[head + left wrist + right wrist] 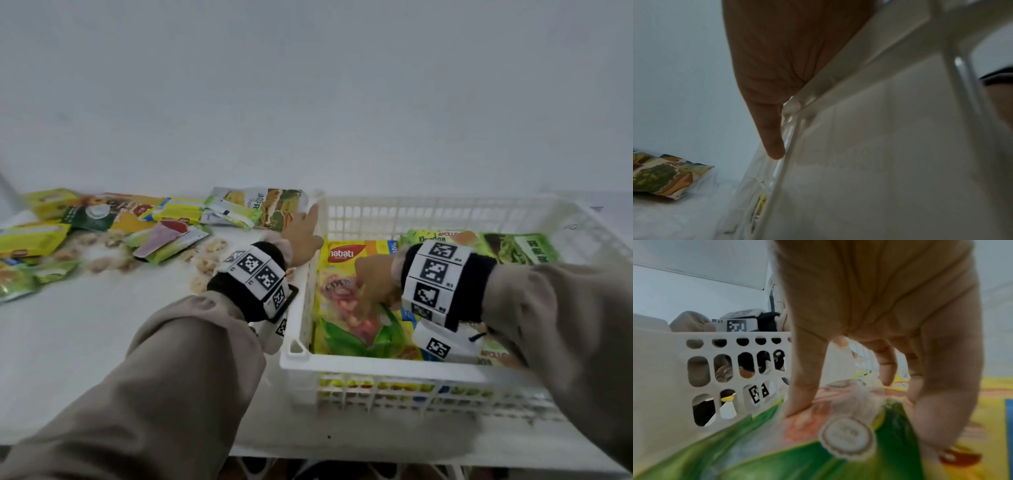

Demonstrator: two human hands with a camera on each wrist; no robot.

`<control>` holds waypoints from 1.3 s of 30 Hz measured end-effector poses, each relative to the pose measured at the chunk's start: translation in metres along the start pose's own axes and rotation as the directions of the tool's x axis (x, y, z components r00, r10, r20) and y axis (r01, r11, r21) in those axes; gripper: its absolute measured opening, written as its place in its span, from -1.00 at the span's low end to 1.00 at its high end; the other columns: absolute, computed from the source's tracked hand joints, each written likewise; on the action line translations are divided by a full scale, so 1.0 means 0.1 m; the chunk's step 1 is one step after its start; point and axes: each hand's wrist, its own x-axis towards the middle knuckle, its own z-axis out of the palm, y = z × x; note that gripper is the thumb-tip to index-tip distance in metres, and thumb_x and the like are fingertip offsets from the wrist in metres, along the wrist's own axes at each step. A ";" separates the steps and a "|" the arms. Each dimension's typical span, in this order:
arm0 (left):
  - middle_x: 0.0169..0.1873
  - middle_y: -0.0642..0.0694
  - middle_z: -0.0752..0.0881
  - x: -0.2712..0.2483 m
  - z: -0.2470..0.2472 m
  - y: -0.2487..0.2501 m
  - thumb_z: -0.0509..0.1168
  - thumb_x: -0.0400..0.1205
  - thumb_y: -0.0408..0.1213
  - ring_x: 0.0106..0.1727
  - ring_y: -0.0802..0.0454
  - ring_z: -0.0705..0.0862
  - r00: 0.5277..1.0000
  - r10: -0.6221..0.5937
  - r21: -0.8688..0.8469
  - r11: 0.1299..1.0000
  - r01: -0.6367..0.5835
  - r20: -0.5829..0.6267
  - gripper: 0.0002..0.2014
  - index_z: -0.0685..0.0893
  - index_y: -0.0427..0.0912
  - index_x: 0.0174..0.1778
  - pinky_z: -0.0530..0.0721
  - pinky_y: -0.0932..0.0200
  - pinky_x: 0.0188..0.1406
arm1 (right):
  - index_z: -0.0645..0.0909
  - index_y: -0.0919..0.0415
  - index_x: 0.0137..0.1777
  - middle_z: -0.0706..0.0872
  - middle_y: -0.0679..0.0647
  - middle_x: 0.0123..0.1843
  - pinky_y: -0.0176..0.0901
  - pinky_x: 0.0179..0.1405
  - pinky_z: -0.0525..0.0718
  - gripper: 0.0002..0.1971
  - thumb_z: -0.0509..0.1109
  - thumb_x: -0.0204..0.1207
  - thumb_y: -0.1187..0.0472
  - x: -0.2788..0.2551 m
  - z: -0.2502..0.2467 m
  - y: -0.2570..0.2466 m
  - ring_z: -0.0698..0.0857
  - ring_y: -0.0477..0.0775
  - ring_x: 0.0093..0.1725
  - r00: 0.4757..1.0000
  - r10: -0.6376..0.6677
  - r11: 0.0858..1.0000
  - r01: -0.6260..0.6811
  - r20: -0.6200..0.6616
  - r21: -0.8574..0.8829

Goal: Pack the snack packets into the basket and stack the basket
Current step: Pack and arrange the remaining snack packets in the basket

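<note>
A white slotted basket (pixel 376 363) stands on the table at the right. A yellow Nabati snack packet (pixel 342 318) lies flat in its left part, and green packets (pixel 524 246) fill the right part. My right hand (pixel 373 277) is inside the basket and presses the yellow packet (pixel 777 459) down with straight fingers (pixel 805 386). My left hand (pixel 303 236) rests on the basket's left rim, one finger stretched toward the far corner. In the left wrist view the palm (pixel 777 65) lies against the basket wall (pixel 879 129).
Several loose snack packets (pixel 164 236) lie scattered on the white table (pixel 102 325) to the left of the basket, among them a jackfruit packet (pixel 270 205) (pixel 663 177) near the basket's far left corner. A white wall stands close behind. The basket sits near the table's front edge.
</note>
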 end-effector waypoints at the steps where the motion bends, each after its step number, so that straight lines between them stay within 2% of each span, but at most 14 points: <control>1: 0.63 -0.16 -0.15 -0.01 0.00 0.00 0.04 0.69 -0.37 0.65 -0.10 -0.10 1.000 -0.003 -0.007 1.000 0.003 0.001 -0.34 -0.19 -0.11 0.63 0.01 0.05 0.56 | 0.39 0.05 -0.28 0.40 -0.06 -0.37 -0.35 -0.48 0.40 -0.73 0.46 0.46 0.14 0.00 0.01 0.01 0.37 -0.14 -0.45 1.000 0.007 1.000 -0.007 0.003 0.030; 3: 0.63 -0.17 -0.14 -0.03 -0.01 0.01 0.04 0.69 -0.37 0.65 -0.09 -0.09 1.000 -0.009 -0.032 0.999 0.010 0.008 -0.33 -0.20 -0.11 0.63 0.01 0.06 0.56 | 0.50 0.17 -0.06 0.46 -0.03 -0.34 -0.41 -0.60 0.44 -0.75 0.49 0.43 0.10 0.00 0.01 0.01 0.39 -0.12 -0.47 0.999 0.012 0.997 -0.015 0.036 0.078; 6: 0.63 -0.16 -0.16 -0.05 -0.01 0.01 0.04 0.69 -0.37 0.65 -0.08 -0.12 1.000 -0.012 -0.057 0.998 0.012 0.007 -0.33 -0.20 -0.11 0.63 -0.02 0.07 0.56 | 0.45 0.38 0.30 0.48 0.03 -0.22 -0.54 -0.73 0.35 -0.43 0.53 0.39 0.10 -0.01 -0.06 0.03 0.39 -0.10 -0.42 0.996 -0.028 0.988 0.016 0.079 0.157; 10: 0.64 -0.12 -0.15 -0.04 0.00 -0.01 0.06 0.67 -0.37 0.65 -0.04 -0.15 1.000 -0.016 -0.118 0.993 0.017 0.012 -0.32 -0.17 -0.06 0.63 -0.06 0.06 0.57 | 0.46 0.18 0.13 0.57 0.08 -0.20 -0.22 -0.40 0.46 -0.61 0.54 0.38 0.24 -0.01 -0.17 0.18 0.51 0.05 -0.30 0.995 -0.085 0.925 0.057 0.059 0.375; 15: 0.64 -0.11 -0.18 0.01 0.02 -0.01 0.05 0.67 -0.40 0.65 -0.03 -0.16 1.000 0.003 -0.118 0.993 -0.001 0.014 -0.32 -0.15 -0.03 0.63 -0.04 0.03 0.58 | 0.50 0.08 -0.04 0.58 0.21 -0.26 -0.14 -0.40 0.43 -0.75 0.41 0.46 0.43 -0.24 -0.43 0.59 0.49 0.13 -0.29 0.984 -0.087 0.799 0.161 -0.154 0.579; 18: 0.64 -0.15 -0.15 0.04 0.02 -0.03 0.06 0.68 -0.39 0.65 -0.05 -0.17 1.000 0.006 -0.110 0.994 -0.005 0.010 -0.33 -0.13 -0.02 0.64 -0.09 -0.02 0.59 | 0.53 0.01 -0.09 0.53 0.28 -0.22 -0.18 -0.42 0.44 -0.73 0.38 0.47 0.45 -0.49 -0.59 0.95 0.46 0.15 -0.25 0.941 0.017 0.701 0.229 -0.337 0.676; 20: 0.64 -0.18 -0.12 0.08 0.02 -0.05 0.08 0.68 -0.38 0.65 -0.07 -0.14 1.000 0.006 -0.071 0.997 -0.006 0.006 -0.33 -0.11 -0.01 0.63 -0.09 -0.06 0.61 | 0.58 -0.04 -0.11 0.54 0.29 -0.20 -0.04 -0.27 0.51 -0.71 0.36 0.51 0.44 -0.66 -0.64 1.24 0.50 0.20 -0.20 0.889 0.154 0.659 0.233 -0.432 0.715; 22: 0.64 -0.15 -0.12 0.12 0.02 -0.07 0.08 0.67 -0.34 0.65 -0.05 -0.13 1.000 -0.006 -0.006 1.000 0.006 0.006 -0.34 -0.10 0.04 0.63 -0.10 -0.11 0.62 | 0.60 -0.13 -0.11 0.60 0.21 -0.20 0.08 -0.13 0.54 -0.69 0.33 0.55 0.39 -0.78 -0.63 1.53 0.57 0.23 -0.16 0.851 0.272 0.667 0.170 -0.450 0.725; 24: 0.64 -0.13 -0.13 0.12 0.01 -0.06 0.09 0.66 -0.33 0.65 -0.03 -0.13 1.000 -0.026 0.033 0.999 0.026 0.008 -0.32 -0.11 0.08 0.62 -0.10 -0.12 0.61 | 0.60 -0.14 -0.03 0.64 0.15 -0.08 0.00 -0.15 0.53 -0.73 0.32 0.57 0.34 -0.83 -0.57 1.76 0.60 0.19 -0.14 0.829 0.368 0.693 0.057 -0.421 0.718; 27: 0.64 -0.13 -0.10 0.10 0.01 -0.05 0.11 0.64 -0.34 0.65 -0.02 -0.12 1.000 -0.029 0.027 0.999 0.029 -0.001 -0.31 -0.09 0.07 0.63 -0.10 -0.13 0.61 | 0.57 0.02 0.28 0.57 0.15 0.19 -0.18 -0.21 0.51 -0.67 0.29 0.58 0.35 -0.79 -0.42 1.97 0.56 0.13 -0.05 0.803 0.456 0.771 -0.141 -0.384 0.621; 30: 0.64 -0.15 -0.09 0.06 0.01 -0.03 0.10 0.65 -0.36 0.65 -0.04 -0.11 1.000 -0.022 0.004 1.000 0.022 -0.010 -0.31 -0.08 0.06 0.63 -0.08 -0.12 0.61 | 0.53 0.15 0.38 0.51 0.24 0.41 -0.22 -0.13 0.49 -0.61 0.23 0.58 0.43 -0.72 -0.28 2.10 0.59 0.20 0.10 0.773 0.525 0.780 -0.269 -0.356 0.566; 33: 0.64 -0.19 -0.06 0.03 0.01 0.00 0.08 0.67 -0.38 0.65 -0.09 -0.05 1.000 -0.011 -0.024 1.000 0.010 -0.016 -0.33 -0.07 0.03 0.63 -0.01 -0.06 0.59 | 0.50 0.17 0.41 0.53 0.28 0.39 -0.21 -0.34 0.46 -0.58 0.19 0.59 0.44 -0.68 -0.19 2.23 0.59 0.13 -0.15 0.771 0.569 0.751 -0.346 -0.285 0.562; 36: 0.63 -0.18 -0.04 0.02 0.02 0.00 0.07 0.67 -0.38 0.64 -0.12 -0.01 1.000 -0.009 -0.033 0.999 0.008 -0.018 -0.35 -0.07 0.05 0.63 0.02 -0.07 0.59 | 0.45 0.17 0.47 0.52 0.23 0.37 -0.22 -0.18 0.48 -0.56 0.19 0.60 0.42 -0.67 -0.20 2.35 0.60 0.15 -0.07 0.763 0.583 0.738 -0.353 -0.279 0.576; 39: 0.63 -0.15 -0.02 0.04 0.02 -0.02 0.07 0.68 -0.36 0.64 -0.10 0.00 1.000 -0.017 -0.046 0.999 0.017 -0.016 -0.35 -0.06 0.07 0.62 0.01 -0.06 0.59 | 0.49 0.20 0.44 0.55 0.26 0.33 -0.32 -0.47 0.54 -0.54 0.16 0.57 0.50 -0.67 -0.25 2.40 0.57 0.09 -0.30 0.733 0.601 0.734 -0.346 -0.320 0.585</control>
